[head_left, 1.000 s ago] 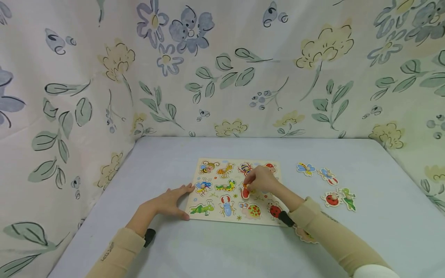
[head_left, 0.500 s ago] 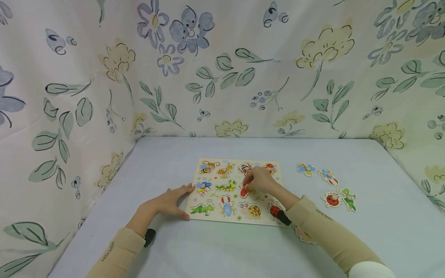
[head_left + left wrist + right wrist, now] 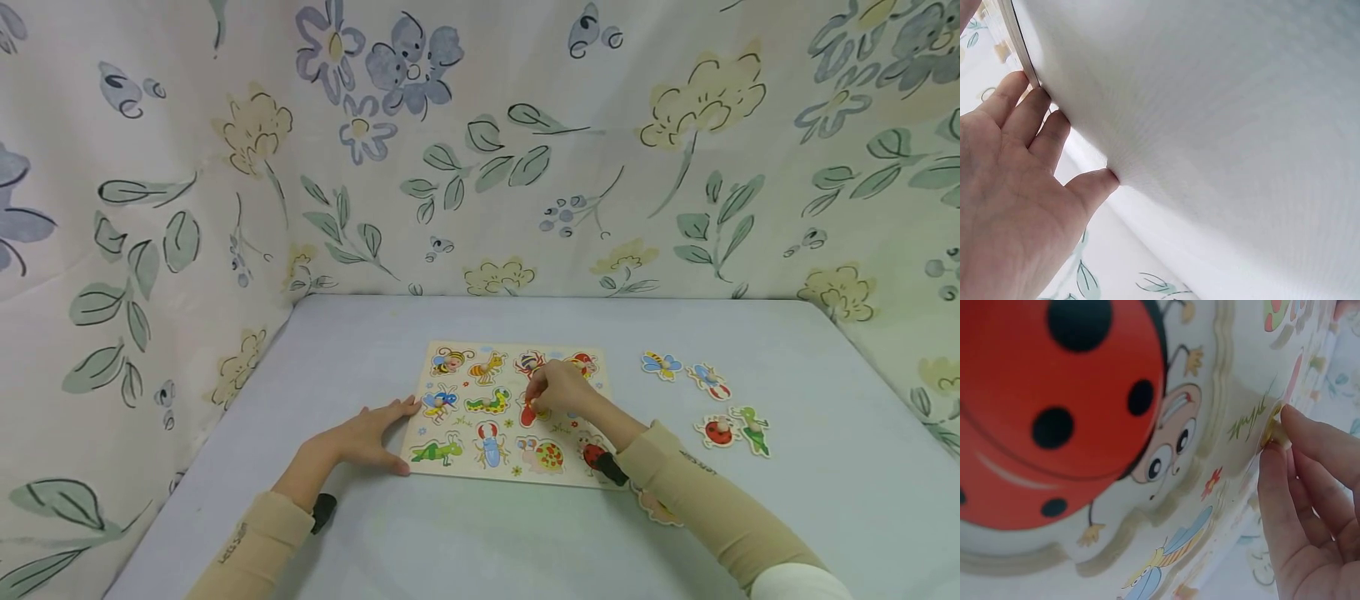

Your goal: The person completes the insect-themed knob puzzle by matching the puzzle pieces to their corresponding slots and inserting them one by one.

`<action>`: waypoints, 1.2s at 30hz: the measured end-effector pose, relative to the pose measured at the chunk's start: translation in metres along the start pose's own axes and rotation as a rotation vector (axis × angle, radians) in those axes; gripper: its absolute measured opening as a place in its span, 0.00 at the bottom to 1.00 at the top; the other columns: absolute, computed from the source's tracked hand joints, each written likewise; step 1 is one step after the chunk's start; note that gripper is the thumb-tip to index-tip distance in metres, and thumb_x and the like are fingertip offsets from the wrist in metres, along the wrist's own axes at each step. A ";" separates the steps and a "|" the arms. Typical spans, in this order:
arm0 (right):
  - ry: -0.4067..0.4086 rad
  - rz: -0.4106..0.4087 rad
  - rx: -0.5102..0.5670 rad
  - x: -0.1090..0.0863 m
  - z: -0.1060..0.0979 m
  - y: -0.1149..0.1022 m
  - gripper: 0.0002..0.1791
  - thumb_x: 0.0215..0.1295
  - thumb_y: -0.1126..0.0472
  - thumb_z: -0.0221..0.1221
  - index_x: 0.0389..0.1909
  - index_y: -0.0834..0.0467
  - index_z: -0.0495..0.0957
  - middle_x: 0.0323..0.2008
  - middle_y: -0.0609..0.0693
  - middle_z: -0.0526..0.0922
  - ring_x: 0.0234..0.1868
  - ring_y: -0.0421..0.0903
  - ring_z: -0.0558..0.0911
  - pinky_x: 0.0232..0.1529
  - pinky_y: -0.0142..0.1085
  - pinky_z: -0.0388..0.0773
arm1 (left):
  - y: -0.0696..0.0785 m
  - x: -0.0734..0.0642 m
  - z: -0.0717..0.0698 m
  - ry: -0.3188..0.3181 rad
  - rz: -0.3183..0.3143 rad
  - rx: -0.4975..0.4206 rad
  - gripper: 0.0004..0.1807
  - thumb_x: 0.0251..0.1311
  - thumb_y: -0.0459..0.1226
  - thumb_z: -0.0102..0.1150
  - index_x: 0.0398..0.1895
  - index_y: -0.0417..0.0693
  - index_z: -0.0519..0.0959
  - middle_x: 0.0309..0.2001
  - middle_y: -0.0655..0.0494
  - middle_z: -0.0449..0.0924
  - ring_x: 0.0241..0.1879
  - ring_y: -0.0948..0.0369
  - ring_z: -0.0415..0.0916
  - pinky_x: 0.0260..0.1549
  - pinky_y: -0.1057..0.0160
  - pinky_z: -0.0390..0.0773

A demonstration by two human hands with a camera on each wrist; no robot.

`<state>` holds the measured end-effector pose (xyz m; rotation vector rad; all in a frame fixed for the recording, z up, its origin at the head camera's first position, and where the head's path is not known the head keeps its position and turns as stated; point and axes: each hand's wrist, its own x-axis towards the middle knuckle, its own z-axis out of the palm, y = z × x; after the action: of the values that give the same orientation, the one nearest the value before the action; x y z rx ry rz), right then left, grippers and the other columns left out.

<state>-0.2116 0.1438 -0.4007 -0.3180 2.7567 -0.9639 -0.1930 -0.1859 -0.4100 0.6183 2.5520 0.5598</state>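
Observation:
A wooden insect puzzle board [image 3: 465,469] lies on the table. My left hand [image 3: 365,437] rests at its left edge, fingers extended; in the left wrist view the fingertips of this hand [image 3: 1016,187] touch the board's side. Over the middle row, my right hand [image 3: 566,393] pinches the small knob of a red insect puzzle piece [image 3: 529,415]. Thumb and finger meet around that knob [image 3: 1279,432] in the right wrist view, and the piece appears at or in its slot. The hand partly hides it, along with part of the board behind. A ladybug picture [image 3: 1097,412] fills the near side there.
Right of the board lie loose pieces: a winged insect [image 3: 661,365], a blue beetle [image 3: 708,381], a ladybug [image 3: 717,430] and a green grasshopper [image 3: 753,429]. Another piece [image 3: 654,507] is partly covered by the right forearm. A floral curtain [image 3: 480,167] hangs behind the table.
The right forearm has shifted slightly left, and the red piece has turned a little and settled closer to the board. My left hand has stayed in place.

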 end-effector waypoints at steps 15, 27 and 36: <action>-0.028 0.036 0.003 -0.001 -0.008 0.008 0.04 0.54 0.64 0.70 0.27 0.59 0.84 0.25 0.46 0.81 0.28 0.43 0.76 0.30 0.34 0.74 | 0.003 -0.001 0.000 0.000 0.006 -0.006 0.53 0.45 0.49 0.75 0.74 0.44 0.58 0.75 0.45 0.50 0.73 0.43 0.46 0.69 0.35 0.42; 0.056 0.040 -0.011 -0.011 -0.033 0.028 0.06 0.53 0.65 0.70 0.31 0.63 0.86 0.28 0.49 0.83 0.30 0.44 0.79 0.35 0.37 0.79 | 0.007 -0.005 -0.002 0.001 0.006 -0.005 0.53 0.45 0.47 0.75 0.74 0.43 0.59 0.75 0.43 0.51 0.73 0.42 0.46 0.68 0.34 0.42; 0.096 0.110 0.001 -0.021 -0.045 0.046 0.08 0.54 0.64 0.69 0.34 0.65 0.85 0.30 0.52 0.85 0.34 0.47 0.79 0.34 0.39 0.77 | 0.007 -0.005 -0.002 -0.002 0.003 -0.010 0.54 0.45 0.47 0.75 0.74 0.42 0.58 0.75 0.43 0.50 0.73 0.42 0.46 0.68 0.34 0.42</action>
<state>-0.2100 0.2111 -0.3930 -0.1208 2.8255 -0.9773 -0.1880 -0.1834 -0.4039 0.6191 2.5448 0.5727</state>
